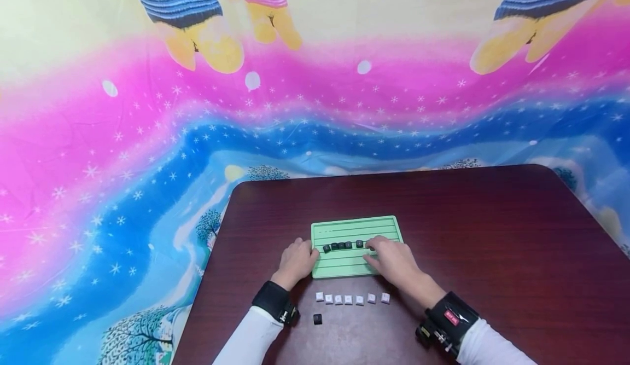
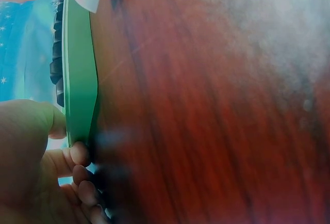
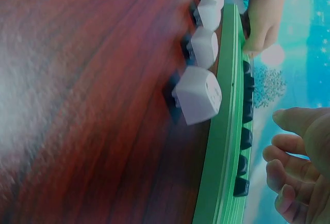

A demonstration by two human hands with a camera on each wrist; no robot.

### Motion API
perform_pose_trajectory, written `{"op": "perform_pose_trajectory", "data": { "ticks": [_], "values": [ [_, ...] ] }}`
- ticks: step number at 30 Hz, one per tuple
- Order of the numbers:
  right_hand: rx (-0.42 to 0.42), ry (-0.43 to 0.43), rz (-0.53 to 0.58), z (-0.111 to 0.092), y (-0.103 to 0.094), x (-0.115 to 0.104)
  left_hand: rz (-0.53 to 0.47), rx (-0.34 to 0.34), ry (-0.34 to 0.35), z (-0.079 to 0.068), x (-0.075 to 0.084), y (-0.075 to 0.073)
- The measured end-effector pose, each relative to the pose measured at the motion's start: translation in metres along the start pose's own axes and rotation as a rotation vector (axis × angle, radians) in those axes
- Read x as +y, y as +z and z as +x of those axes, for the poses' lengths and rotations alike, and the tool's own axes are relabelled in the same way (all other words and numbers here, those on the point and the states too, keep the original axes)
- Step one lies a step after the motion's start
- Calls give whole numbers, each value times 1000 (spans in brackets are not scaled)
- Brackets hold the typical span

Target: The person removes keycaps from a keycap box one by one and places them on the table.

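Observation:
A light green ridged tray (image 1: 354, 267) lies on the table, with a row of several black keycaps (image 1: 342, 245) along its middle. At the tray's left edge my left hand (image 1: 297, 260) holds on, thumb at the upper rim and fingertips lower on the end, as the left wrist view shows. My right hand (image 1: 395, 261) hovers over the right end of the row, its fingers close by the last black keycap (image 3: 241, 187). In the right wrist view its thumb and fingers are apart with nothing between them.
In front of the tray, white keycaps (image 1: 348, 300) stand in a line on the dark red-brown table (image 1: 492, 233). A single black keycap (image 1: 317, 319) sits nearer to me, left of centre. Behind the table hangs a colourful printed cloth (image 1: 315, 113).

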State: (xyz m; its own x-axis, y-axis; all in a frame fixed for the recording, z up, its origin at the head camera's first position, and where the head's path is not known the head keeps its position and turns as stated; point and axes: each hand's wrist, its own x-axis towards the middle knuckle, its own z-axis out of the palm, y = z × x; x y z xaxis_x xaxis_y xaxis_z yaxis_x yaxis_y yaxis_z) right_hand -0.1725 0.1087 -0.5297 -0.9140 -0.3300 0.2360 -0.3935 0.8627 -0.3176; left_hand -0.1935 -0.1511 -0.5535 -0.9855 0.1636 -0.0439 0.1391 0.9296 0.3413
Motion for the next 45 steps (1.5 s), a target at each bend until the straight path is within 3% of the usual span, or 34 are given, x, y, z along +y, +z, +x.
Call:
{"op": "perform_pose_trajectory", "data": {
  "ticks": [14, 23, 45],
  "values": [
    [15, 37, 35, 5, -2, 16, 13, -1, 1, 1, -2, 2],
    [2, 80, 0, 10, -3, 26, 8, 11, 6, 1, -2, 3],
    [-120, 83, -53, 17, 4, 38, 9, 20, 6, 2, -2, 3]
  ]
}}
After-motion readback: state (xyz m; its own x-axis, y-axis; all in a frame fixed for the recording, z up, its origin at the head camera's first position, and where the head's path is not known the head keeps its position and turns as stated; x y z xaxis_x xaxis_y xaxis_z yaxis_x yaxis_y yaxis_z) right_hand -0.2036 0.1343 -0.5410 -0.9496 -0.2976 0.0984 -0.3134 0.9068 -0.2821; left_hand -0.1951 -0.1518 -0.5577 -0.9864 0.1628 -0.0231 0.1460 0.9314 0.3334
